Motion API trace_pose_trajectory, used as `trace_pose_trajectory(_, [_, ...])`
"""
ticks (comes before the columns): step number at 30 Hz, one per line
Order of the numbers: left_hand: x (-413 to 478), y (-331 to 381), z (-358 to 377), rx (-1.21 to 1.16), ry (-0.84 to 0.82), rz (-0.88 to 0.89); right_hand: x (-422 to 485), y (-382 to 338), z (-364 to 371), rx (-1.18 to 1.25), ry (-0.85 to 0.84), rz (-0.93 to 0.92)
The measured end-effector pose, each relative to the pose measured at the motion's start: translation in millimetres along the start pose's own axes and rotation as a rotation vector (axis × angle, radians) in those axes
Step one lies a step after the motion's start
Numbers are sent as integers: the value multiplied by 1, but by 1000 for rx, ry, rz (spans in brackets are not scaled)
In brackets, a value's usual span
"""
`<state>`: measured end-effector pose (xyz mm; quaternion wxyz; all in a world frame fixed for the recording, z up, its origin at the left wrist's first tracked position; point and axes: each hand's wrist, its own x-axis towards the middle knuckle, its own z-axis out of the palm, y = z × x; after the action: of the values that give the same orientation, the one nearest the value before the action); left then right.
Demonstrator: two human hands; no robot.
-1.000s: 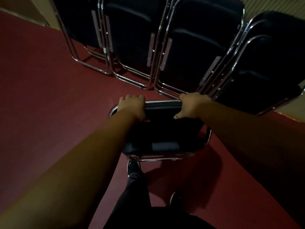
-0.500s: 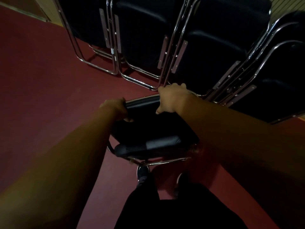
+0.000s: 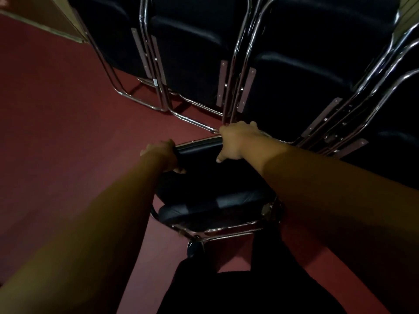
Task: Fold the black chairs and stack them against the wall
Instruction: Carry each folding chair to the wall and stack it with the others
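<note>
Closer now to the stacked chairs, a folded chair sits at frame centre, its top rail tilted toward them. Left hand and right hand each grip that rail. Dark red floor fills the left; a pale wall edges the dim upper left corner. Black trousers and a shoe show below.

The floor is a plain dark red. The chair in hand has glossy black padding on a shiny silver frame, like the stacked chairs behind, which carry dull brownish metal plates. The wall is tan. The trousers are black.
</note>
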<state>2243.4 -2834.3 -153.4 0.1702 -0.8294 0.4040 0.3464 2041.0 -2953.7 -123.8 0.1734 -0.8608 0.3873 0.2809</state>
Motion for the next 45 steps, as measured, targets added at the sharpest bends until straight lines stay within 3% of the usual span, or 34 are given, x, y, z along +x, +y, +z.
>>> trace_pose_trajectory(8, [-3,183,-41,208,17,10,1,181,0,134,-20,-37])
trace_pose_trajectory(15, [12,287,-98,359,-16,119,0,270,-19,303,-47,68])
trace_pose_trajectory(21, [35,360,-148,387,99,205,8,335,-59,407,46,182])
trace_pose_trajectory(31, [92,438,-216,476,253,380,32,398,-109,436,200,343])
trace_pose_trajectory(45, [161,445,-245,449,344,662,67,393,-137,391,253,583])
